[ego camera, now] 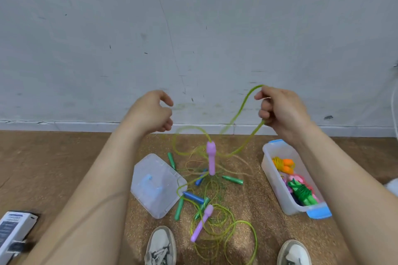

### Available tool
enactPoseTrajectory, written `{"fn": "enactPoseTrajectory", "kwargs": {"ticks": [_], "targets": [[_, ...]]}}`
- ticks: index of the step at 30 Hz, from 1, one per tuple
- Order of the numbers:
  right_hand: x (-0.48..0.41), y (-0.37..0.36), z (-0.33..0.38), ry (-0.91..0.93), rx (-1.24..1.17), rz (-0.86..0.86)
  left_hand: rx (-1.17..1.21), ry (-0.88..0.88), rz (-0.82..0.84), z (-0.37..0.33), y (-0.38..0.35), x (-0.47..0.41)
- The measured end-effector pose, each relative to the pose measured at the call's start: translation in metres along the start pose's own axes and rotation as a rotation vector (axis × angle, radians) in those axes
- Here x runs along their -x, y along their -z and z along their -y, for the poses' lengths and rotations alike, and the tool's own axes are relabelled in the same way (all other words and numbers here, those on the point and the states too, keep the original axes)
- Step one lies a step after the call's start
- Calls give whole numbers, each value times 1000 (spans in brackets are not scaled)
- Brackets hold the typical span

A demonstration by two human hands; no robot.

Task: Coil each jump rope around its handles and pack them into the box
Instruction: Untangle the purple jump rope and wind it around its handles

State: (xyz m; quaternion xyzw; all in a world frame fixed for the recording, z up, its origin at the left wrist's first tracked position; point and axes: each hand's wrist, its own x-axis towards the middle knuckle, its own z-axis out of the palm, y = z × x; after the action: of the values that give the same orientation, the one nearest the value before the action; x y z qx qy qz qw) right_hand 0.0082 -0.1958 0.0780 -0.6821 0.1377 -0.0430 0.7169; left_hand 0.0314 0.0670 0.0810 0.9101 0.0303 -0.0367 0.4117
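Rope [241, 111] in hand: thin, translucent yellow-green cord with two lilac handles. Right hand [282, 111] is raised in front of the wall [193, 27], fingers [261, 95] pinching a bend of the cord. From it two strands drop toward the floor [53, 167]. One lilac handle [211, 158] hangs upright in the air on the cord, above the tangle. The other lilac handle [202, 222] lies on the floor amid loose cord loops, between two shoes [160, 245].

Left hand [150, 111] is raised level with the right and well apart from it. Its fingers are curled, thumb and forefinger parted. Cannot tell if any cord is in them.

Count on the floor, besides the lilac pair: four green handles [171, 160] and two blue handles [193, 197], their cords tangled together.

Box [272, 178], on the floor to the right: clear plastic, blue latches. It holds three coiled ropes that can be made out: orange [284, 164], pink [295, 178], green [301, 194].

One clear lid [155, 185] lies flat left of the tangle. One carton [13, 232] sits at lower left.
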Motion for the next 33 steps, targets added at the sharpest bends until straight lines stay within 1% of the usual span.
{"fn": "enactPoseTrajectory", "kwargs": {"ticks": [2,4,6,8,10,11,12,13,14,15,16,18,19,20,21,22,23,24,27,29,30,31,32,33], "targets": [[8,-11,0,57,76,131,-52,-96,107,-6,-14,3],[17,-23,2,63,37,264,-67,-216,324,-18,-38,12],[20,-27,6,25,-124,347,-66,-285,572,-27,-71,22],[19,-23,14,-24,-343,400,-185,-352,714,-28,-102,31],[18,-16,21,-62,-552,450,-376,-436,763,-22,-123,33],[18,-11,23,-72,-633,462,-450,-457,758,-17,-127,32],[16,-6,24,-80,-687,455,-476,-458,731,-15,-127,30],[15,-2,25,-95,-696,426,-438,-438,696,-14,-124,28],[13,2,24,-118,-641,378,-328,-386,674,-16,-119,27],[11,6,22,-145,-521,326,-165,-324,661,-22,-111,28],[10,7,19,-170,-359,279,26,-275,645,-31,-100,30],[11,4,11,-185,-63,183,411,-237,550,-52,-79,34],[12,1,8,-151,45,125,578,-236,480,-61,-68,36],[14,-2,7,-77,112,63,721,-239,415,-68,-60,37],[15,-4,7,23,138,16,838,-239,370,-74,-54,37],[18,-6,8,123,134,17,931,-230,350,-78,-51,38],[21,-7,9,194,115,73,1003,-213,353,-82,-50,39],[25,-9,11,230,91,171,1061,-196,370,-85,-50,40],[37,-16,1,216,104,585,1216,-191,449,-92,-48,43],[43,-23,-13,173,157,794,1291,-200,488,-95,-42,41],[45,-26,-19,127,217,853,1333,-199,499,-95,-38,39],[46,-29,-24,101,330,892,1392,-199,506,-94,-32,36],[47,-31,-27,126,507,906,1474,-199,507,-93,-25,33],[44,-31,-31,177,708,882,1570,-201,496,-91,-18,29]]}}
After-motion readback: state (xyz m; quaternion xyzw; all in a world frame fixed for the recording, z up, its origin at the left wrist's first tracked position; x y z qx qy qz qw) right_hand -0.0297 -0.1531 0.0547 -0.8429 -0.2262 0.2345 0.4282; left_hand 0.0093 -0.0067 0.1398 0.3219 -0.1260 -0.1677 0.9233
